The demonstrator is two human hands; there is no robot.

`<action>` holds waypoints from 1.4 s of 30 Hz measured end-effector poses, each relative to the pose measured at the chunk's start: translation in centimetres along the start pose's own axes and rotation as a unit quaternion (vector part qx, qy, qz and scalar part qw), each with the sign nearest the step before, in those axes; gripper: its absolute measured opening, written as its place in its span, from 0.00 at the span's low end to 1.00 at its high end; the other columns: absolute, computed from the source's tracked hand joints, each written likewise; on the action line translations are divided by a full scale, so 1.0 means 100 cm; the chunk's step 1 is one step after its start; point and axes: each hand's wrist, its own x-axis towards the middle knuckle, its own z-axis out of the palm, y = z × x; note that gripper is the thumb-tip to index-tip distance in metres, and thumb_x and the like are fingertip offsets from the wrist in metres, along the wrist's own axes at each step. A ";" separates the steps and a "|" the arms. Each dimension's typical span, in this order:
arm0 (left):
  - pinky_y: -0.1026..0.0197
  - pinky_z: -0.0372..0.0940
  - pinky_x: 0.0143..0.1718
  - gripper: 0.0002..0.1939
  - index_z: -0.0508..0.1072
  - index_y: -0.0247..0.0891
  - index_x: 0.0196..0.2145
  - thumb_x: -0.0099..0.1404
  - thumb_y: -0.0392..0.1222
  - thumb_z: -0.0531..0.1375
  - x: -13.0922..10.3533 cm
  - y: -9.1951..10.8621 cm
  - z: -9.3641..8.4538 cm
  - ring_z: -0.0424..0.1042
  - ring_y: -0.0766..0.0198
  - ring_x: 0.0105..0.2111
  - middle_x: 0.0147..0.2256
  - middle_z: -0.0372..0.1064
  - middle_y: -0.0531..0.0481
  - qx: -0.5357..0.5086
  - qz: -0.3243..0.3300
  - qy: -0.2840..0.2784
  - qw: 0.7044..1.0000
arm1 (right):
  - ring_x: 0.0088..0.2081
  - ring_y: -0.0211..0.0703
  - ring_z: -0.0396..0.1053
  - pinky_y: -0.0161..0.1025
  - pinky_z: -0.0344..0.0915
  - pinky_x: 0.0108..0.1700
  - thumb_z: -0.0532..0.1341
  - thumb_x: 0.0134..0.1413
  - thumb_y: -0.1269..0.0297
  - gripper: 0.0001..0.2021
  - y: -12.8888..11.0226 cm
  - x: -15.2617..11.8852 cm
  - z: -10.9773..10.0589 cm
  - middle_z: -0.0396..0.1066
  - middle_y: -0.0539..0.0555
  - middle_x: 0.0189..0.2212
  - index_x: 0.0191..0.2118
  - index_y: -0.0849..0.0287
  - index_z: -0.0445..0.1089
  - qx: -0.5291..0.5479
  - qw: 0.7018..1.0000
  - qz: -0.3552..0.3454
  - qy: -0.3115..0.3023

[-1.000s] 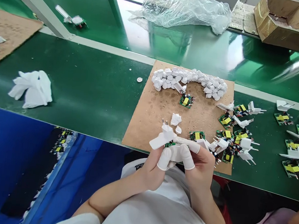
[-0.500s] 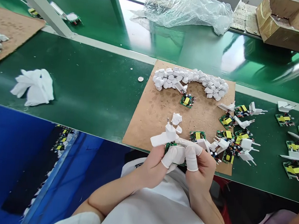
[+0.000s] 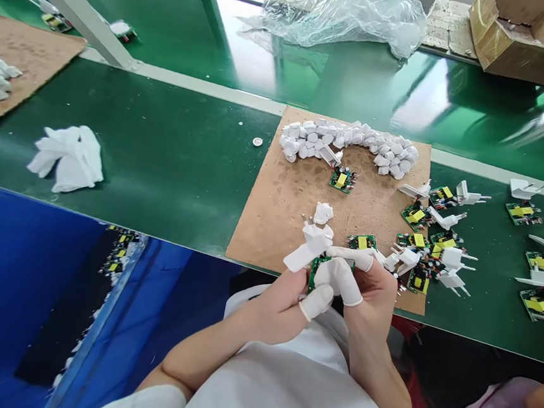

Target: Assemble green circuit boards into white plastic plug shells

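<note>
While my left hand (image 3: pixel 284 307) and right hand (image 3: pixel 366 291) pinch a green circuit board (image 3: pixel 313 274) between covered fingertips, its white plug (image 3: pixel 313 247) juts out beyond my left fingers; any print is too small to read. Past my grip, a white scrap (image 3: pixel 323 213) and a curved pile of white pieces (image 3: pixel 354 134) lie on cardboard (image 3: pixel 271 210); more boards (image 3: pixel 418 241) cluster to its right.

Held PCB (image 3: pixel 313 274) grn, plug (image 3: pixel 303 254) wht, finger cots (image 3: pixel 351 288) wht, cardbd (image 3: pixel 272 198) tan w/ dk blotches, bench (image 3: pixel 176 157) dk grn.
</note>
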 end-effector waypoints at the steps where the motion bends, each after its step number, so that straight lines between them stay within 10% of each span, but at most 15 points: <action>1: 0.64 0.58 0.24 0.21 0.68 0.40 0.52 0.76 0.60 0.56 -0.001 0.000 -0.002 0.54 0.69 0.25 0.32 0.56 0.55 0.007 -0.002 -0.011 1.000 | 0.29 0.42 0.81 0.34 0.78 0.31 0.71 0.61 0.59 0.05 0.000 -0.001 -0.001 0.82 0.51 0.28 0.39 0.53 0.84 0.008 1.000 0.001 -0.001; 8: 0.65 0.57 0.24 0.17 0.68 0.40 0.45 0.79 0.57 0.53 0.000 0.002 -0.011 0.57 0.70 0.23 0.27 0.56 0.57 -0.009 -0.010 -0.103 0.995 | 0.47 0.49 0.83 0.42 0.81 0.48 0.69 0.65 0.61 0.17 -0.002 -0.008 -0.014 0.84 0.54 0.46 0.58 0.47 0.78 0.006 0.997 -0.010 -0.077; 18: 0.66 0.52 0.17 0.25 0.69 0.42 0.50 0.73 0.67 0.56 0.002 -0.004 0.012 0.53 0.71 0.18 0.24 0.61 0.60 -0.037 -0.016 0.148 0.988 | 0.40 0.46 0.80 0.41 0.79 0.44 0.63 0.70 0.59 0.26 0.001 -0.009 -0.030 0.81 0.58 0.52 0.70 0.51 0.67 -0.085 0.973 -0.008 -0.213; 34: 0.62 0.57 0.27 0.18 0.68 0.42 0.54 0.77 0.57 0.55 0.002 0.010 -0.009 0.55 0.68 0.24 0.29 0.58 0.56 -0.019 -0.035 -0.050 0.998 | 0.30 0.46 0.81 0.42 0.82 0.34 0.70 0.62 0.53 0.23 -0.010 -0.003 -0.022 0.83 0.53 0.33 0.60 0.51 0.77 0.066 0.981 0.085 -0.162; 42: 0.62 0.54 0.25 0.25 0.71 0.40 0.52 0.74 0.64 0.57 0.001 0.003 -0.005 0.57 0.69 0.24 0.29 0.58 0.55 -0.049 -0.075 -0.042 0.995 | 0.21 0.39 0.76 0.36 0.77 0.23 0.67 0.67 0.54 0.16 -0.001 -0.005 -0.015 0.82 0.50 0.32 0.57 0.48 0.78 0.046 0.986 0.081 -0.137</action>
